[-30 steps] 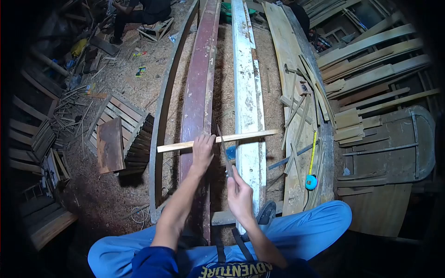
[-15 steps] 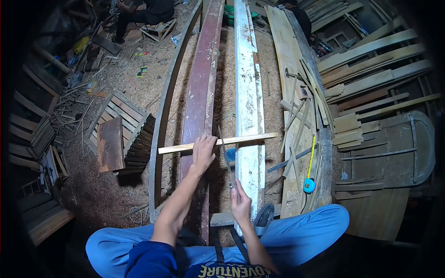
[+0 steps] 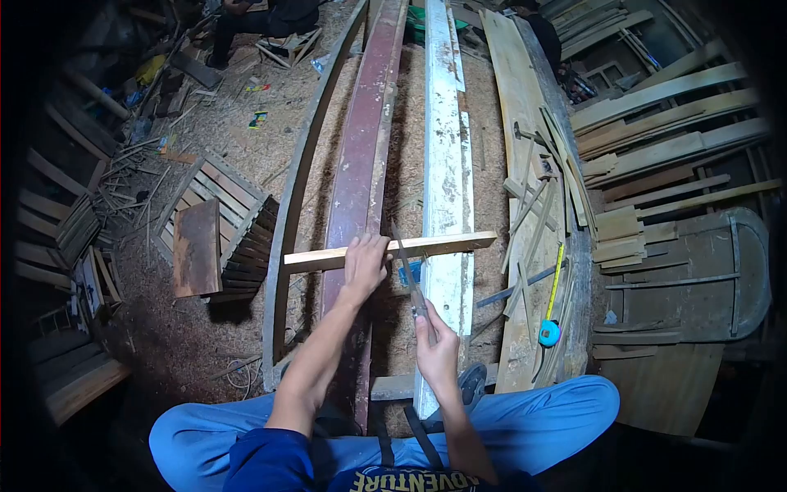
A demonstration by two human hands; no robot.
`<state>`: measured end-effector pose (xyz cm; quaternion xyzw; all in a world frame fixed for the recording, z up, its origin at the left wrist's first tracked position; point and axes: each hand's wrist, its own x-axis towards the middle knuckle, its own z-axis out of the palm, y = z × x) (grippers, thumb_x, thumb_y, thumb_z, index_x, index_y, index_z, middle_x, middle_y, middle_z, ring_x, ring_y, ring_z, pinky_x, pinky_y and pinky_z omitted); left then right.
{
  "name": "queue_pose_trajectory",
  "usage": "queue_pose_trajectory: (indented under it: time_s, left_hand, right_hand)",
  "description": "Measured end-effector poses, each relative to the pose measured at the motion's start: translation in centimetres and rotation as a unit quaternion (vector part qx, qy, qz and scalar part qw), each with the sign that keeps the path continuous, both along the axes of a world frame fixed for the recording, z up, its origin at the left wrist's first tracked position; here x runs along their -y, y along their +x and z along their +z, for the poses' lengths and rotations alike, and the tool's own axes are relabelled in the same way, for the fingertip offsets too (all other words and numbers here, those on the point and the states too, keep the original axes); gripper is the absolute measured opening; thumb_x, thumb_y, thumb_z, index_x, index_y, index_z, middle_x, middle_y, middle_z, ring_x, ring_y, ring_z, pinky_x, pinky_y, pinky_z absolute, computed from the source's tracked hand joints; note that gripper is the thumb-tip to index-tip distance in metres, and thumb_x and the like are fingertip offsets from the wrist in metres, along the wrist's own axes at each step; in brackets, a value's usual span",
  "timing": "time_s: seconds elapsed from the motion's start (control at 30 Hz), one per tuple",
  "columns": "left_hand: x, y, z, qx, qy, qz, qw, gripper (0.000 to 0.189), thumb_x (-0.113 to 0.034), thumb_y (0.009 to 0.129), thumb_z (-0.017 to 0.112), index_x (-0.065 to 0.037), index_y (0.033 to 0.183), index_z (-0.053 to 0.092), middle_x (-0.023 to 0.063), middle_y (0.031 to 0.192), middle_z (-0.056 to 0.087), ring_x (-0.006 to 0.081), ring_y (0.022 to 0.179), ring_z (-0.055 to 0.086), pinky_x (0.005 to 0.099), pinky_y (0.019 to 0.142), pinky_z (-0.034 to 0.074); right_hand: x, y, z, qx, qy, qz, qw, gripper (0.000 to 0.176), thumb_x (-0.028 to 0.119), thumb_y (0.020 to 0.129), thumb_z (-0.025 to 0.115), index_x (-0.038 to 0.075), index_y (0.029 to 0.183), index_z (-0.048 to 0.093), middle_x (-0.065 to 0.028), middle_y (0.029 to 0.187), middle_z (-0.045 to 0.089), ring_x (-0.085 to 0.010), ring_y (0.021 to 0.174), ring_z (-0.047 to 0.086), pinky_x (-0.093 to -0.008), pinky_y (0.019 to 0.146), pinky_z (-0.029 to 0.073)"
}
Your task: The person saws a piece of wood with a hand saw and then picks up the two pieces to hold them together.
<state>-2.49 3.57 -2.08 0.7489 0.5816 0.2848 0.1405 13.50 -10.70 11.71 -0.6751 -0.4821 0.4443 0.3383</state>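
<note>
A narrow pale wooden strip (image 3: 451, 243) lies crosswise over a maroon plank (image 3: 361, 156) and a white, paint-worn plank (image 3: 443, 180). My left hand (image 3: 366, 264) is closed over the strip above the maroon plank, fingers wrapped on its far edge. In my right hand (image 3: 436, 348) is the handle of a handsaw (image 3: 411, 283). Its thin blade points away from me and crosses the strip just right of my left hand, over the gap between the planks.
On the board at right lie a blue tape measure (image 3: 549, 333) with its yellow tape out, a hammer (image 3: 525, 132) and thin offcuts. Slatted crates (image 3: 238, 213) stand at left on the shaving-strewn floor. Boards are stacked at far right. A person (image 3: 266, 20) sits at the back left.
My right hand has pushed the saw a little forward, so its handle is nearer the strip. My left hand stays on the strip. The whole view has shifted slightly.
</note>
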Motion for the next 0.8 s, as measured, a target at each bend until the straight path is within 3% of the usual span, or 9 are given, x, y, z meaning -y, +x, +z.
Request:
queue_pose_trajectory:
  time_s: [0.17,0.27,0.37,0.4,0.57,0.63,0.77,0.8]
  left_hand:
    - [0.7,0.5,0.5,-0.005,-0.004,-0.007,1.0,0.033,-0.008,0.076,0.08,-0.009,0.104,0.062,0.009,0.099,0.064,0.0299,0.099,0.06,0.0437,0.084,0.041]
    - [0.1,0.2,0.2,-0.004,-0.001,-0.011,1.0,0.033,-0.009,0.076,0.08,-0.009,0.104,0.062,0.0092,0.098,0.065,0.031,0.097,0.06,0.0446,0.083,0.042]
    - [0.3,0.0,0.0,0.0,0.002,-0.016,1.0,0.032,-0.009,0.076,0.08,-0.008,0.102,0.062,0.0099,0.097,0.065,0.032,0.097,0.061,0.0454,0.083,0.042]
    - [0.1,0.1,0.0,-0.003,0.005,-0.02,1.0,0.031,-0.009,0.076,0.08,-0.008,0.102,0.063,0.0102,0.096,0.066,0.0324,0.097,0.061,0.0459,0.083,0.042]
    - [-0.3,-0.3,0.2,-0.01,-0.022,-0.032,0.999,0.035,-0.009,0.076,0.08,-0.007,0.108,0.066,0.0105,0.099,0.069,0.0324,0.1,0.062,0.0457,0.085,0.044]
    - [-0.3,-0.1,0.3,-0.022,-0.026,-0.024,0.999,0.037,-0.008,0.076,0.08,-0.008,0.11,0.067,0.0102,0.101,0.07,0.0315,0.1,0.063,0.0454,0.086,0.044]
    - [0.4,0.7,-0.8,-0.007,-0.038,0.015,0.999,0.039,-0.008,0.073,0.082,-0.009,0.11,0.067,0.0095,0.103,0.07,0.03,0.102,0.063,0.0447,0.088,0.044]
    - [0.6,0.9,-0.6,-0.02,-0.03,0.024,0.999,0.041,-0.008,0.072,0.082,-0.009,0.11,0.067,0.0094,0.104,0.07,0.03,0.103,0.063,0.0446,0.088,0.044]
  right_hand:
    - [4.0,1.6,-5.3,0.001,0.005,-0.005,1.0,0.046,0.012,0.106,0.06,-0.01,0.145,0.054,-0.0304,0.14,0.064,-0.0331,0.132,0.063,-0.0392,0.11,0.048]
    - [4.8,-0.4,-7.4,0.0,0.102,-0.037,0.994,0.046,0.012,0.106,0.059,-0.009,0.147,0.053,-0.0296,0.142,0.063,-0.0343,0.136,0.06,-0.0392,0.111,0.047]
    - [4.8,0.5,-7.3,-0.009,0.04,-0.034,0.999,0.047,0.012,0.106,0.059,-0.009,0.147,0.053,-0.0295,0.141,0.063,-0.0339,0.135,0.061,-0.0391,0.111,0.047]
    - [4.5,0.5,-6.7,-0.04,0.081,-0.029,0.995,0.047,0.013,0.106,0.059,-0.007,0.148,0.053,-0.0292,0.141,0.063,-0.0333,0.133,0.063,-0.0391,0.11,0.048]
    - [5.8,1.2,-11.3,0.011,0.078,-0.023,0.997,0.047,0.014,0.107,0.058,-0.008,0.148,0.053,-0.0268,0.142,0.064,-0.0336,0.133,0.062,-0.0387,0.11,0.048]
    - [5.1,0.9,-9.9,0.012,0.085,-0.026,0.996,0.046,0.015,0.108,0.057,-0.009,0.147,0.053,-0.0262,0.142,0.064,-0.0315,0.135,0.061,-0.038,0.112,0.046]
    - [1.2,1.1,-2.2,-0.045,-0.044,-0.036,0.997,0.048,0.017,0.109,0.058,-0.01,0.148,0.052,-0.0262,0.142,0.064,-0.026,0.134,0.06,-0.0356,0.113,0.045]
    - [0.6,2.7,-3.3,-0.023,0.001,0.008,1.0,0.05,0.022,0.109,0.062,0.002,0.154,0.052,0.0058,0.067,0.051,-0.0034,0.052,0.043,-0.0234,0.046,0.034]
